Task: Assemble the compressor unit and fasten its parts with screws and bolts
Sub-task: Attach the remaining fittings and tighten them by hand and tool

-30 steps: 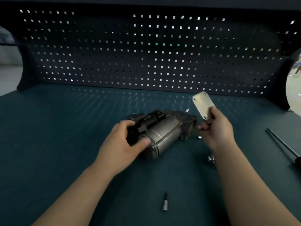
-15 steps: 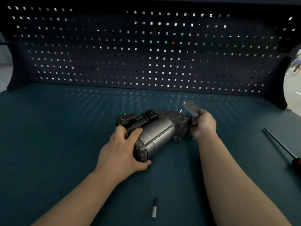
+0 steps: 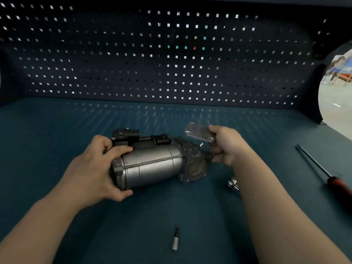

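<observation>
— Which step is the person on?
— Fitting the cover plate (image 3: pixel 199 132). The compressor (image 3: pixel 154 164) lies on its side on the bench (image 3: pixel 57 130), with the left hand (image 3: pixel 95 168) wrapping its fingers round the rear end. The right hand (image 3: pixel 226 147) pinches the plate in its fingers just above the open end.
— And next?
— Probably lining the plate's holes up on that face, then reaching for the bolts (image 3: pixel 233 184) beside the right forearm.
— Any change?
— A second ago the plate was raised upright; now it is lower and flatter.
</observation>
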A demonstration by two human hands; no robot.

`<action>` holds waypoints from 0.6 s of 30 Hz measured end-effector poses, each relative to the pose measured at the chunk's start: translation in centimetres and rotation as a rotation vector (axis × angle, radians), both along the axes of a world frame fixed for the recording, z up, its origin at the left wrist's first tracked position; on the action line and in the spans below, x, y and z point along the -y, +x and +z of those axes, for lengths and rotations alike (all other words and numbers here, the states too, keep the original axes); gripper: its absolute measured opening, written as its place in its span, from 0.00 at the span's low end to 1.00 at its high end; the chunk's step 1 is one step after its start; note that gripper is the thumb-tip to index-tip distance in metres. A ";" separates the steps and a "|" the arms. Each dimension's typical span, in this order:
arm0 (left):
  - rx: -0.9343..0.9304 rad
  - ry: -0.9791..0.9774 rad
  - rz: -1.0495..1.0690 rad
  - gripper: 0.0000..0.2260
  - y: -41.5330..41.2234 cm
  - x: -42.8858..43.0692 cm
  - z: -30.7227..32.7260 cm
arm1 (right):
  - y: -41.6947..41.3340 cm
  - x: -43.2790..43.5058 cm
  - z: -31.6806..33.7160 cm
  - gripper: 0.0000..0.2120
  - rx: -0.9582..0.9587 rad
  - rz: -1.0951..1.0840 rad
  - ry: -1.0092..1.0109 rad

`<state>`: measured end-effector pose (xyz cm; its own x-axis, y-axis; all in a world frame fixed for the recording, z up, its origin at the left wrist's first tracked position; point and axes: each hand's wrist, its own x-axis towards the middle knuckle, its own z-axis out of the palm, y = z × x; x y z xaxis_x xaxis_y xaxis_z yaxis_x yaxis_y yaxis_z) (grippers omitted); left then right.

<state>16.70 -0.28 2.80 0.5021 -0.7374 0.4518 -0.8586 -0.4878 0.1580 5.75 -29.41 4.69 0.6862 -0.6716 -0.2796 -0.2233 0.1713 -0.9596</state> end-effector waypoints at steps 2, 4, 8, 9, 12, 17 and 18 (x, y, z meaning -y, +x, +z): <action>0.019 -0.038 -0.030 0.44 0.2 -0.5 0.4 | -0.4 -0.1 0.7 0.18 0.010 0.040 -0.014; -0.032 -0.103 -0.044 0.43 1.0 -0.8 0.4 | -0.4 0.0 1.4 0.17 0.086 0.045 0.029; -0.226 -0.188 -0.008 0.41 2.7 -0.5 0.3 | 0.9 -0.4 2.4 0.11 0.199 -0.035 -0.040; -0.262 -0.193 0.001 0.41 3.2 -0.3 0.2 | 1.5 -0.7 2.5 0.11 0.219 -0.052 -0.070; -0.320 -0.191 0.031 0.43 4.3 0.5 0.2 | 3.0 -1.5 2.5 0.14 0.275 -0.114 -0.068; -0.286 -0.197 0.028 0.43 5.5 0.8 0.4 | 3.9 -1.7 2.2 0.10 0.307 -0.167 0.047; -0.289 -0.207 0.021 0.42 5.5 0.7 0.6 | 3.8 -1.7 2.4 0.09 0.315 -0.175 0.059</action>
